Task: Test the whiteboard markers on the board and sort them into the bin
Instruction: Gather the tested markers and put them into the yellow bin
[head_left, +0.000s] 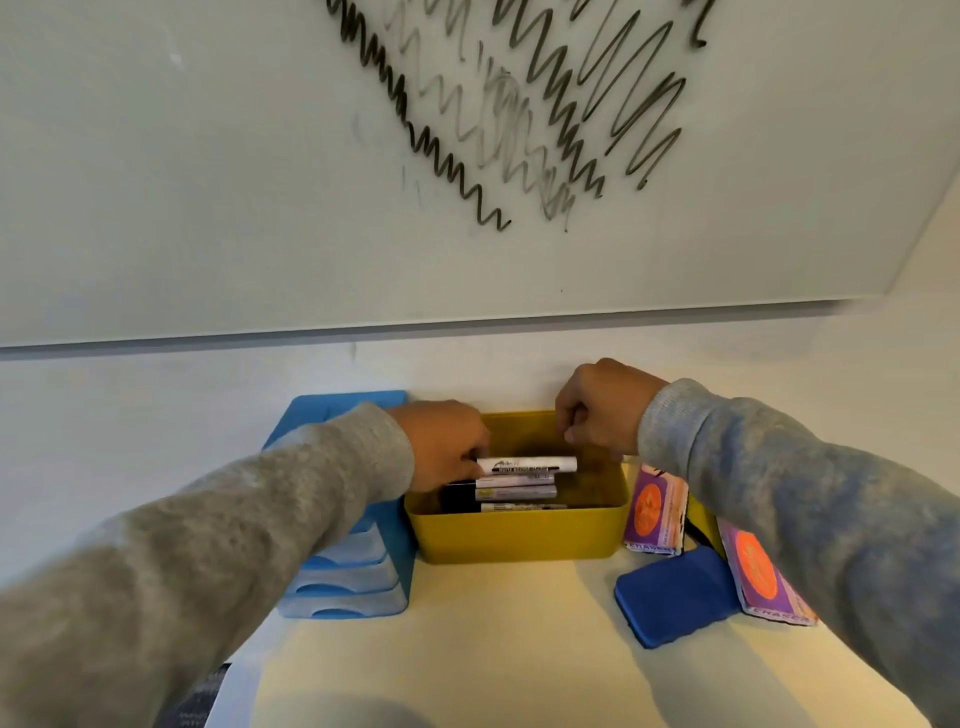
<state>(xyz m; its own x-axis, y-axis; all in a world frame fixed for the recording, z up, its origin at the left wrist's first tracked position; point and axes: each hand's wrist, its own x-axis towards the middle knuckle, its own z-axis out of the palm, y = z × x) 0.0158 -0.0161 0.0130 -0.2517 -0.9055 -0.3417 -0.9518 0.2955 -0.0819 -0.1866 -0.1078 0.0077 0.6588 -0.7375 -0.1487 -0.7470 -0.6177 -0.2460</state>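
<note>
A yellow bin (519, 535) stands against the wall below the whiteboard (208, 182), which carries several black and grey zigzag test lines. Inside the bin lie several white markers (514, 491). My left hand (447, 447) reaches over the bin's left rim and holds the top white marker (530, 464) by its left end, level above the others. My right hand (597, 410) hovers over the bin's back right corner with its fingers curled; whether it pinches anything small is unclear.
A blue tiered tray (358, 582) stands left of the bin, partly under my left sleeve. Right of the bin are two purple-and-orange eraser packs (654, 514) and a dark blue eraser (675, 597). The cream tabletop (493, 649) extends toward me.
</note>
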